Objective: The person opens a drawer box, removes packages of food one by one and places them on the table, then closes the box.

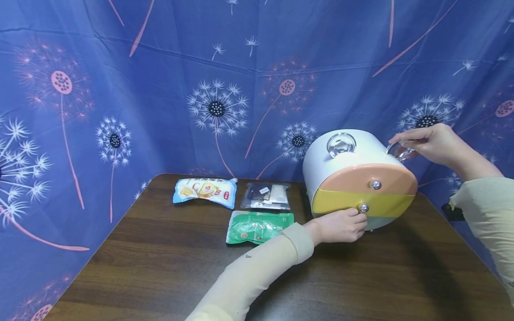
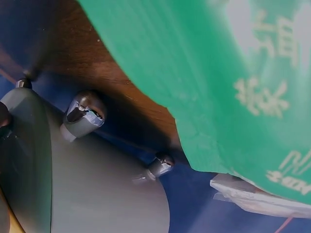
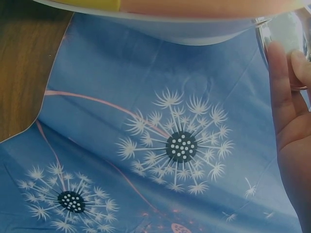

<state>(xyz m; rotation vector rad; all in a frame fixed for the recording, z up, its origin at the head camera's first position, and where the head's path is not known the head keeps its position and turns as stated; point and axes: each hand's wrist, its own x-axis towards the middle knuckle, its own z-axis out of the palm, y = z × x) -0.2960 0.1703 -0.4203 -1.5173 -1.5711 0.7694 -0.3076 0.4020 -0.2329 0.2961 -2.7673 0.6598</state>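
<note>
l hand (image 1: 341, 226) pinches the silver knob (image 1: 363, 207) on the yellow panel (image 1: 335, 201) of a rounded wht box (image 1: 315, 167), while r hand (image 1: 435, 141) grips the chrome loop (image 3: 285, 33) at the box's upper r; hands are well apart from each other. box stands at the r rear of a brn wood table (image 1: 160, 267), nr the blue dandelion cloth (image 1: 168, 89), w/ a peach panel (image 1: 347, 179) above the yellow & a 2nd loop (image 1: 341, 145) on top. to its l lie a grn packet (image 1: 259, 226), a clear bag (image 1: 265, 196) w/ dark & wht contents just behind that, & a blue-wht pouch (image 1: 206, 191) further l.
</note>
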